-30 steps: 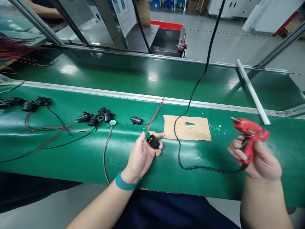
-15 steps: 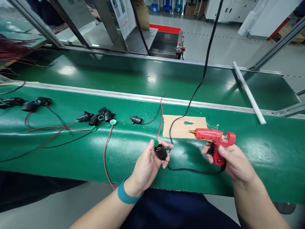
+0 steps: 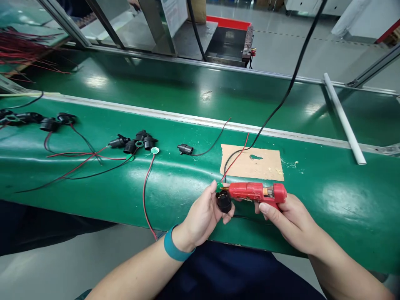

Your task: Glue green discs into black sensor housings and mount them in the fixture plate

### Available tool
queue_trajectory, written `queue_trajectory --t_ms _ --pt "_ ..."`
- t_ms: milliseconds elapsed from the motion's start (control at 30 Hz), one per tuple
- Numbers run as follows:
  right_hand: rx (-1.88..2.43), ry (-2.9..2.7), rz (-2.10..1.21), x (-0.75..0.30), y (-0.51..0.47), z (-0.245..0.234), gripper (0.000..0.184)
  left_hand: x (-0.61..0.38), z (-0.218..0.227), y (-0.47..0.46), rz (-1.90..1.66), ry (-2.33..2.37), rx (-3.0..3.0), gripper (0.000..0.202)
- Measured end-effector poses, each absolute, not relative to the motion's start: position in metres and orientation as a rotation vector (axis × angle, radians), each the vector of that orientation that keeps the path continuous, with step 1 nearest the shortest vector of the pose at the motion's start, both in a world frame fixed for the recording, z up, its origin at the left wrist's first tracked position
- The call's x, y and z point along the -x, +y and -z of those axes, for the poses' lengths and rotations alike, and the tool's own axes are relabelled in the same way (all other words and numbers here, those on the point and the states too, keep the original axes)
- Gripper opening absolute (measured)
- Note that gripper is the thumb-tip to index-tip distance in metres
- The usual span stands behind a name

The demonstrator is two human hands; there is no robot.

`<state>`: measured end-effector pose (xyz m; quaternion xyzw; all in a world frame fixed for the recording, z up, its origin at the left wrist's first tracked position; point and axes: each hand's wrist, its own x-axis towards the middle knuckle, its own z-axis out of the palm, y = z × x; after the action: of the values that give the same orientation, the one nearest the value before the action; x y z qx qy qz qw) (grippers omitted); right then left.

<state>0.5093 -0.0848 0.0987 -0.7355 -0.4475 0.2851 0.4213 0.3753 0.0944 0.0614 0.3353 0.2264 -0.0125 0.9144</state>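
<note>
My left hand (image 3: 203,214) is closed round a small black round socket part (image 3: 223,201) with a little green disc (image 3: 219,186) and a red wire at its top. My right hand (image 3: 286,216) grips a red glue gun (image 3: 254,192), held level and pointing left. Its brass nozzle touches the top of the black part by the green disc. Both hands hover over the near edge of the green bench (image 3: 328,204). A teal band (image 3: 174,250) sits on my left wrist.
A brown card sheet (image 3: 251,163) lies just behind the hands. Several black socket parts (image 3: 137,143) with red and black wires lie to the left, one more black socket part (image 3: 186,148) nearer. The gun's black cable (image 3: 281,100) runs up and away. A white tube (image 3: 343,118) lies at right.
My right hand has brought the glue gun leftward from the far right until its nozzle meets the black part. My left hand moved slightly right and nearer with the part.
</note>
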Motion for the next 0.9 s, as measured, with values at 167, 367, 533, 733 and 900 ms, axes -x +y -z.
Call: queue_trajectory --t_ms 167,367,533,733,900 --pt "1.875 -1.2 -0.702 -0.512 -0.072 -0.099 0.017 -0.373 -0.059 0.102 0.015 0.438 -0.683 0.052" --pt "1.878 -1.275 -0.725 -0.517 -0.057 -0.097 0.012 -0.372 -0.056 0.113 0.026 0.451 -0.667 0.054" --pt "1.921 -1.318 -0.706 -0.519 -0.053 -0.097 0.027 -0.372 -0.054 0.119 0.025 0.448 -0.661 0.055" --pt "1.94 -1.348 -0.719 -0.52 -0.048 -0.104 0.029 -0.372 -0.05 0.119 0.027 0.475 -0.691 0.053" --pt "1.931 -1.354 -0.778 -0.52 -0.045 -0.111 0.016 -0.373 -0.048 0.118 0.009 0.498 -0.739 0.053"
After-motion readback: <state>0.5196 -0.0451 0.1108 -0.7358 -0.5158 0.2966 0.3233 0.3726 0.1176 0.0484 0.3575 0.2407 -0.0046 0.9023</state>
